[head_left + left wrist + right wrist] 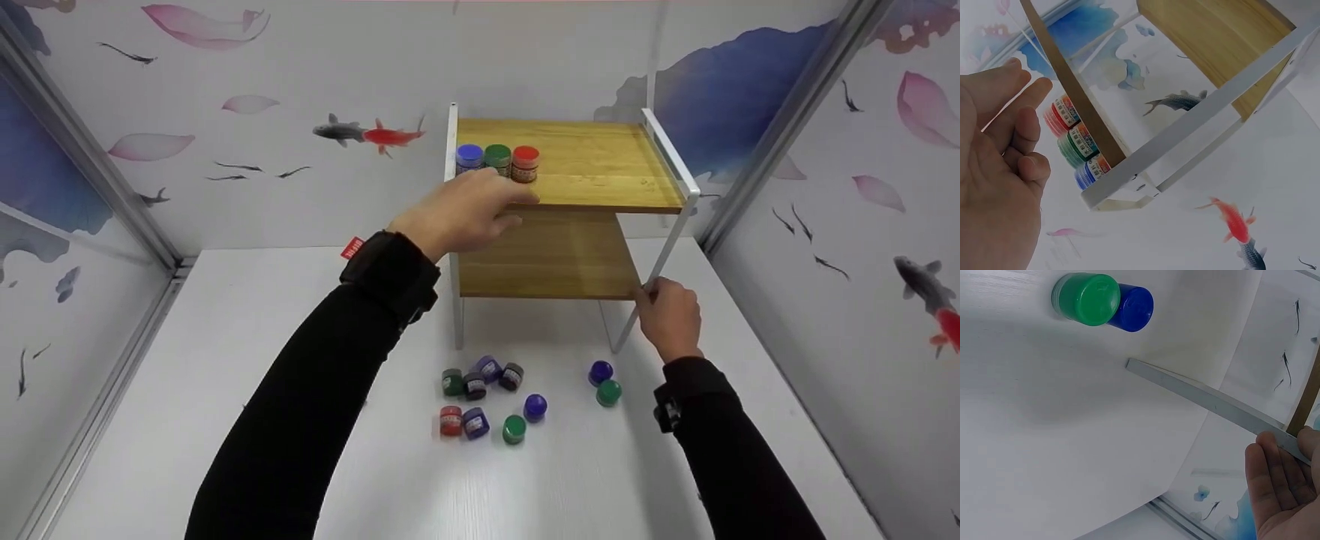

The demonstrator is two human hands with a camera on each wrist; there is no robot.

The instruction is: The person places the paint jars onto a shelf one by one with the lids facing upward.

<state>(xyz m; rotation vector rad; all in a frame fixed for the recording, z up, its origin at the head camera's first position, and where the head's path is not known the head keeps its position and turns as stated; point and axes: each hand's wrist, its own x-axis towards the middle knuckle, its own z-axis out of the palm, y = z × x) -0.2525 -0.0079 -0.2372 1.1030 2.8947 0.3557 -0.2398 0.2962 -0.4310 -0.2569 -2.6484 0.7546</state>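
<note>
Black sleeves fill the foreground, and from them we follow our left hand (459, 214) up to the front edge of the top board of the two-tier wooden shelf with white metal legs (574, 174). Its fingers lie loose and nearly straight, holding nothing, just in front of three small paint pots lined up at the board's left end: a blue-lidded pot (469, 157), a green-lidded pot (497, 158) and a red-lidded pot (525, 163). In the left wrist view the pots (1077, 144) sit touching one another, close to the front edge.

Our right hand (670, 316) holds the shelf's slanted front right leg (660, 266), with fingers wrapped round the flat bar (1224, 405).

Risks as we judge them: our knuckles are near enough to the red-lidded pot that a careless sweep could knock it into its neighbours and send the row over the edge. If our right hand tugs or slackens on the leg, the light frame may rock and shake the pots.

Below, on the white tabletop (225, 315), a loose cluster of pots (487, 397) lies near the shelf's feet, some on their sides, and a blue and green pair (604, 384) sits just beside our right wrist; a dropped forearm could scatter or roll them.
</note>
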